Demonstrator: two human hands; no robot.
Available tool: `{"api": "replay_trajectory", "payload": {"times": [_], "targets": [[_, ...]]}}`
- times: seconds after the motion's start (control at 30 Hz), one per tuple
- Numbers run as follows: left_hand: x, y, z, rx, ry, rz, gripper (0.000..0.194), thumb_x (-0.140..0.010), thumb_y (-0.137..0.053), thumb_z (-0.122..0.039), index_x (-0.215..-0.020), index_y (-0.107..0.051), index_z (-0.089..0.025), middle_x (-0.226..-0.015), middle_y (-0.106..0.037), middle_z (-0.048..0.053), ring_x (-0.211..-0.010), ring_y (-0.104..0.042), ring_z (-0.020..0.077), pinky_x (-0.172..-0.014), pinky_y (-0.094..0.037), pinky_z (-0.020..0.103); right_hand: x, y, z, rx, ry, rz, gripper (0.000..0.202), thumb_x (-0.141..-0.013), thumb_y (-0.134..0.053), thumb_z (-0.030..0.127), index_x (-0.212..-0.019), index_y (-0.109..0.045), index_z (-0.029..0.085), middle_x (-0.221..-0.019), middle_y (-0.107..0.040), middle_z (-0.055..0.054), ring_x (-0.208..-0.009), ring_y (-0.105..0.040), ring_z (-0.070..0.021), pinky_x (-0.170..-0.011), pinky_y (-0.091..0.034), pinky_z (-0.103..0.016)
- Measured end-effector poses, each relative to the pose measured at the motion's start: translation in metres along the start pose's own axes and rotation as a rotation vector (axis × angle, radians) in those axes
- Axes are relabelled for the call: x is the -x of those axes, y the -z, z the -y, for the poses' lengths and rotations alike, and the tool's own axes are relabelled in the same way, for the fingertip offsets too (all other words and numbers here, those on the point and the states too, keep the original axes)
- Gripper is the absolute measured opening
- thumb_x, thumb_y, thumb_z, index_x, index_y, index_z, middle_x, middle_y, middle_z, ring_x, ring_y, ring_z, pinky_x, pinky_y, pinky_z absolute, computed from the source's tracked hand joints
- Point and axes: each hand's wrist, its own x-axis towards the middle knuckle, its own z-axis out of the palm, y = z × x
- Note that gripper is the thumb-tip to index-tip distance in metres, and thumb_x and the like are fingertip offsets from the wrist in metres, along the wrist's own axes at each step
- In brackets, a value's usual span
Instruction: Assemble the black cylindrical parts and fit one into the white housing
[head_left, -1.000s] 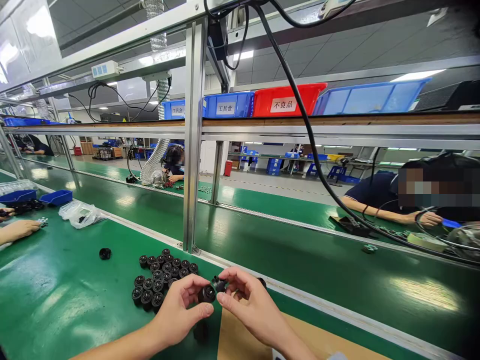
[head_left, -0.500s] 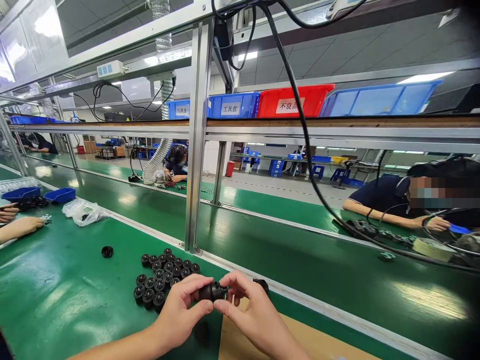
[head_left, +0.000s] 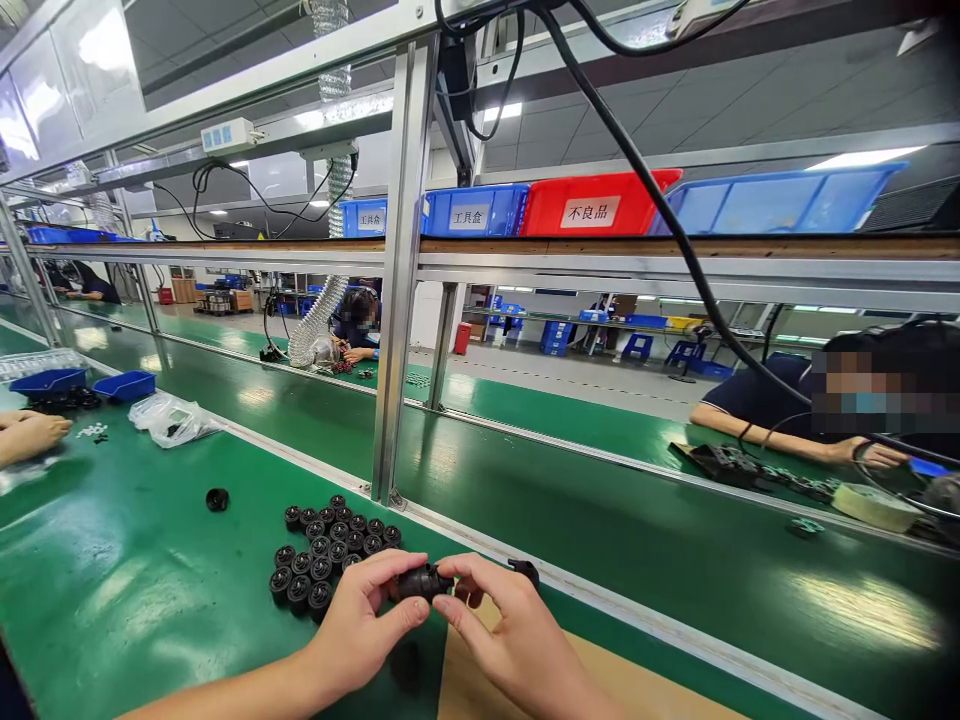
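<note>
Though holding a black round piece (head_left: pixel 409 584) and a smaller black fitting (head_left: pixel 433 582) apart a second ago, now has them meeting end to end above the green tabletop (head_left: pixel 150 560). With the left hand (head_left: pixel 364 615), grips the round piece between thumb and fingers; with the right hand (head_left: pixel 506 615), pinches the fitting's outer end, fingers drawn narrow. Judging by that contact, seems to be at a joining step, but cannot tell whether fully seated. Just beyond the left hand, has a close group of similar black pieces (head_left: pixel 320 568) on the tabletop. At the left edge, finds a co-worker's hand (head_left: pixel 31 437) now apart from small pale parts (head_left: pixel 92 431) touched a second ago. Turning to containers, sees a left blue tray (head_left: pixel 49 383) and a right blue tray (head_left: pixel 124 385) with dark parts (head_left: pixel 86 399) beside them, but cannot make out any contents in either. Can see a dark item through the clear plastic bag (head_left: pixel 169 415). On the shelf (head_left: pixel 525 268), finds two labelled blue bins (head_left: pixel 495 205), a red bin (head_left: pixel 555 205) and a paler blue bin (head_left: pixel 780 198), all viewed from too low to show any contents.
</note>
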Motion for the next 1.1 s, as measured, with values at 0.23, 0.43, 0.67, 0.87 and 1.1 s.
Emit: {"api": "replay_trajectory", "payload": {"times": [0.23,0.43,0.67,0.87,1.1], "targets": [[0.001,0.001,0.005,-0.018,0.001,-0.003,0.040,-0.087,-0.084,-0.032,-0.127,-0.080,-0.028,-0.129,-0.073,0.009,-0.121,-0.070,0.0270,-0.107,-0.059,0.036,0.002,0.006,-0.001,0.047,0.051,0.055,0.022,-0.103,-0.064,0.029,-0.125,-0.065,0.030,-0.111,-0.073,0.001,-0.088,-0.066,-0.0200,-0.084,-0.049,-0.033],[0.002,0.003,0.006,-0.155,-0.125,0.002,0.040,-0.087,-0.084,-0.028,-0.127,-0.080,-0.031,-0.125,-0.077,0.007,-0.114,-0.072,0.0257,-0.100,-0.060,0.035,0.001,0.008,0.004,0.133,0.076,0.089,0.016,-0.107,-0.059,0.032,-0.122,-0.060,0.029,-0.102,-0.071,0.000,-0.085,-0.064,-0.0217,-0.077,-0.046,-0.034],[0.002,0.004,0.001,-0.213,-0.093,0.002,0.039,-0.087,-0.084,-0.029,-0.126,-0.080,-0.032,-0.127,-0.078,0.006,-0.118,-0.072,0.0274,-0.104,-0.060,0.038,0.004,0.008,0.003,0.301,0.220,0.082,0.013,-0.107,-0.055,0.027,-0.119,-0.058,0.027,-0.097,-0.069,-0.002,-0.084,-0.063,-0.0239,-0.076,-0.042,-0.035],[0.006,0.004,0.008,-0.174,-0.009,-0.020,0.049,-0.082,-0.086,-0.028,-0.130,-0.078,-0.034,-0.133,-0.076,0.006,-0.124,-0.070,0.0291,-0.113,-0.056,0.042,0.003,0.005,0.005,0.336,0.076,0.154,0.016,-0.107,-0.054,0.036,-0.112,-0.062,0.024,-0.100,-0.071,-0.005,-0.087,-0.064,-0.0250,-0.076,-0.041,-0.035],[0.004,0.000,0.001,-0.010,0.000,0.017,0.056,-0.085,-0.083,-0.026,-0.139,-0.072,-0.027,-0.125,-0.079,0.008,-0.116,-0.075,0.0268,-0.108,-0.061,0.039,0.001,0.016,0.015,0.178,0.029,0.166,0.027,-0.112,-0.042,0.036,-0.126,-0.062,0.026,-0.109,-0.070,-0.005,-0.090,-0.065,-0.0228,-0.078,-0.046,-0.034]]}}
